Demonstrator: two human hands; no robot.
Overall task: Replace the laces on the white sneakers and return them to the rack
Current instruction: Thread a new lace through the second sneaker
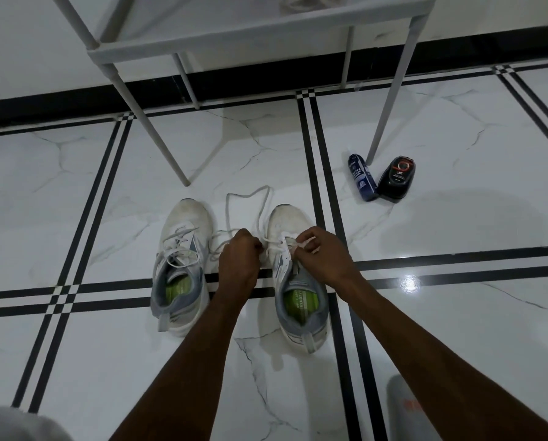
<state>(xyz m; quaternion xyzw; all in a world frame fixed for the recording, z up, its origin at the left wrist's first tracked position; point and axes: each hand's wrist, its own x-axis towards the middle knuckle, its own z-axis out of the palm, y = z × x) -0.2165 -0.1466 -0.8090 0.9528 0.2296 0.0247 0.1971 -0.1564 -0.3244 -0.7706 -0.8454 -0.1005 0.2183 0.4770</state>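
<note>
Two white sneakers sit side by side on the tiled floor (457,313), toes pointing far away toward the rack (177,49). The left sneaker (180,268) has its lace in, but the lace is loose and not tied. The right sneaker (293,281) is the one being worked on.

Both hands are low over the front of the right sneaker, and both arms reach out straight from the near side. The left hand (239,261) is curled, and its fingers (256,246) pinch one part of the white lace (260,214). The right hand (323,256) is curled too, and it pinches the other end of the lace just over the holes. I think the hands pull to both sides so the lace slides through the holes and sits flat. The long spare part of the lace lies in a loop on the floor, far from the hands, between the two toes.

The sneakers stay close to the person so both hands can reach them. The rack stands far off, so putting the sneakers back is not yet done.

A blue bottle (361,178) and a black shoe polish box (396,179) lie on the floor to the right, by a rack leg.
</note>
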